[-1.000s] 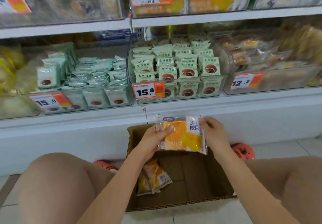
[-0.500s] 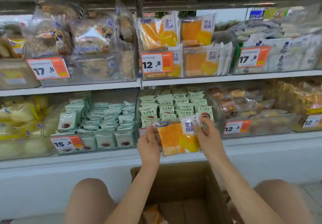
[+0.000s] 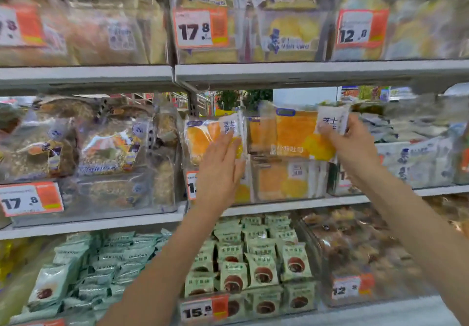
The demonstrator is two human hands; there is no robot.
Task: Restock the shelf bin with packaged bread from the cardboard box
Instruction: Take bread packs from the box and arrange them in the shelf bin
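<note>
right hand [image 3: 351,145]: pinching the top right corner of the bread pack [image 3: 291,135], thumb on the white label patch, fingers curled behind. pack sits left of the palm, up at the top edge of the shelf bin [image 3: 279,188].
left hand [image 3: 219,165]: fingers straight and close together, lying flat against the front of a second bread pack [image 3: 203,137] at the bin's left end.
held pack look: clear wrapper, orange and yellow print, small blue logo top left, white label with dark characters top right. a bit blurry, so can't read the small text.
where it is: middle shelf, over the right half of the bin, roughly upright, facing out.
bin: clear plastic, more of the same orange packs stacked inside below, price tag [image 3: 191,186] on the left front mostly hidden by the left wrist.
room: open gap above the packs up to the underside of the upper shelf [image 3: 304,71]. neighbour bins sit tight on both sides.
</note>
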